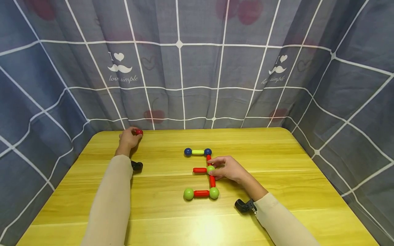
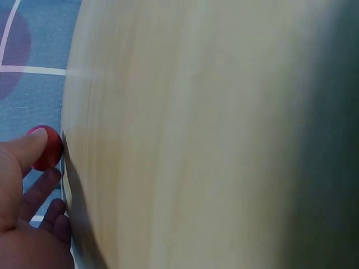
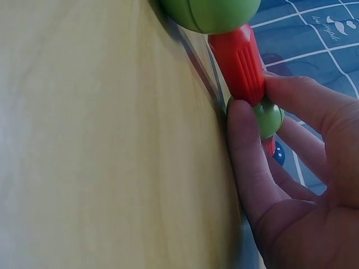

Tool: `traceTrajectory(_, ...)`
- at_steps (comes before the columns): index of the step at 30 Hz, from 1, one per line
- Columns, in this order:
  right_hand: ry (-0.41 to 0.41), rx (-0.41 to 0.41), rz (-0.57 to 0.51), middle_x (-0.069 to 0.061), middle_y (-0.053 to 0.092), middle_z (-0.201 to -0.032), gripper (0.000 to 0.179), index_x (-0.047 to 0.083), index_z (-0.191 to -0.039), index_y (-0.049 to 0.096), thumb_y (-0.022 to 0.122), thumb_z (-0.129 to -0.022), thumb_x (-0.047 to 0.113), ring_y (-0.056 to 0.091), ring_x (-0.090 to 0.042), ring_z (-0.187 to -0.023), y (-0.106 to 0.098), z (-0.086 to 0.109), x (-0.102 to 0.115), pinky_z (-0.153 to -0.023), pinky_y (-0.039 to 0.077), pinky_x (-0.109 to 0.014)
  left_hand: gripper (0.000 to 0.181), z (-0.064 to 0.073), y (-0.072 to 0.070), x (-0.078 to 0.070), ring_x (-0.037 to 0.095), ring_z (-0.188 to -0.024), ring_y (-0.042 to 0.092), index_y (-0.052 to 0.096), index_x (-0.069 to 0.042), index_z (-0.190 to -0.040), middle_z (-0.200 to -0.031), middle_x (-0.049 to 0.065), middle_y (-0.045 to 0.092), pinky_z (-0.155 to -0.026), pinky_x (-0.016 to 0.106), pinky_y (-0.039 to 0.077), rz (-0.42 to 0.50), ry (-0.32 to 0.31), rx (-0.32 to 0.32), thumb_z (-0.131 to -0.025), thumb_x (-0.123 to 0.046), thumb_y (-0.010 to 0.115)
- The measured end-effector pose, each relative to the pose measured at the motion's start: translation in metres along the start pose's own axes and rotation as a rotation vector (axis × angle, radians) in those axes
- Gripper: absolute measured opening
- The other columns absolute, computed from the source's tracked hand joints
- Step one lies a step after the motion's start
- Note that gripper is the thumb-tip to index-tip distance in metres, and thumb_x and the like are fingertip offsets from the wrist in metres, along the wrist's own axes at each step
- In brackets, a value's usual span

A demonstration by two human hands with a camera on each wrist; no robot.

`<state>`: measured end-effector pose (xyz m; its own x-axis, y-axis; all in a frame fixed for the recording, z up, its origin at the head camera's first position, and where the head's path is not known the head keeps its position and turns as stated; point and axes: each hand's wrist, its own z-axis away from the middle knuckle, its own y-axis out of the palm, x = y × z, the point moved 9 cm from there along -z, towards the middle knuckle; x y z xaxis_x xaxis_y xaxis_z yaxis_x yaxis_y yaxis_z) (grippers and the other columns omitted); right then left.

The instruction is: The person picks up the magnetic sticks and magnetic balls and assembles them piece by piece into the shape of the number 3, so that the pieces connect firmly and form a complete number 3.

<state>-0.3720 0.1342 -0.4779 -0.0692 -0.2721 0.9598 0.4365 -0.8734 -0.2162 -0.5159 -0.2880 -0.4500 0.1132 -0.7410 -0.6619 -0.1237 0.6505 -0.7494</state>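
Note:
Near the table's back left edge, my left hand (image 1: 128, 138) pinches a red ball (image 1: 139, 132) between thumb and fingers; the left wrist view shows the thumb over the red ball (image 2: 47, 148). My right hand (image 1: 229, 168) grips the middle green ball (image 1: 210, 169) of a joined ball-and-rod figure lying on the table. From that ball a red rod (image 1: 200, 170) points left with a bare end. Above, two blue balls (image 1: 188, 152) hold a yellow-green rod (image 1: 198, 152) between them; below, two green balls (image 1: 188, 194) flank another red rod (image 1: 201, 193). Red rods link the right side.
A wooden table (image 1: 160, 218) spans the workspace, with a grey grid-patterned curtain (image 1: 197, 68) along its back and sides. Black wrist cameras (image 1: 244, 206) sit on both wrists, close over the tabletop.

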Motion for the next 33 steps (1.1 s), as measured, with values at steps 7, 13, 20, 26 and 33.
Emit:
traceTrajectory(7, -0.001, 0.009, 0.000, -0.017, 0.061, -0.110, 0.052, -0.003, -0.135, 0.063, 0.080, -0.086, 0.002, 0.071, -0.017, -0.078, 0.001, 0.000, 0.000, -0.074, 0.064, -0.039, 0.047, 0.009, 0.005, -0.007, 0.050, -0.128, 0.047, 0.050, 0.003, -0.142, -0.135, 0.031, 0.055, -0.112, 0.059, 0.039, 0.035, 0.077, 0.044, -0.103, -0.021, 0.061)
traceTrajectory(13, -0.006, 0.003, 0.004, -0.018, 0.061, -0.110, 0.051, -0.003, -0.134, 0.064, 0.080, -0.086, 0.002, 0.072, -0.018, -0.077, 0.002, 0.001, 0.001, -0.074, 0.064, -0.040, 0.048, 0.019, 0.010, -0.016, 0.048, -0.123, 0.053, 0.052, 0.006, -0.140, -0.132, 0.033, 0.057, -0.109, 0.059, 0.044, 0.049, 0.165, 0.099, -0.102, -0.020, 0.064)
traceTrajectory(20, -0.009, -0.002, -0.004, -0.017, 0.060, -0.109, 0.052, -0.003, -0.134, 0.064, 0.081, -0.085, 0.000, 0.071, -0.019, -0.075, 0.000, 0.000, 0.001, -0.073, 0.064, -0.039, 0.045, 0.034, 0.016, -0.023, 0.045, -0.119, 0.055, 0.054, 0.006, -0.138, -0.130, 0.031, 0.059, -0.106, 0.055, 0.047, 0.090, 0.170, 0.186, -0.101, -0.016, 0.066)
traceTrajectory(26, -0.011, -0.009, 0.000, -0.016, 0.061, -0.108, 0.052, -0.001, -0.133, 0.066, 0.083, -0.083, 0.002, 0.071, -0.019, -0.075, 0.001, -0.002, 0.001, -0.073, 0.064, -0.039, 0.042, 0.051, 0.020, -0.029, 0.039, -0.116, 0.058, 0.056, 0.005, -0.137, -0.128, 0.028, 0.061, -0.098, 0.044, 0.050, 0.138, 0.157, 0.238, -0.101, -0.015, 0.066)
traceTrajectory(33, -0.014, -0.005, -0.004, -0.017, 0.061, -0.109, 0.051, -0.002, -0.133, 0.065, 0.081, -0.085, 0.001, 0.071, -0.019, -0.076, 0.002, -0.001, 0.000, -0.073, 0.064, -0.039, 0.042, 0.076, 0.030, -0.045, 0.036, -0.114, 0.062, 0.058, 0.003, -0.137, -0.129, 0.025, 0.063, -0.091, 0.034, 0.052, 0.193, 0.202, 0.291, -0.100, -0.015, 0.068)
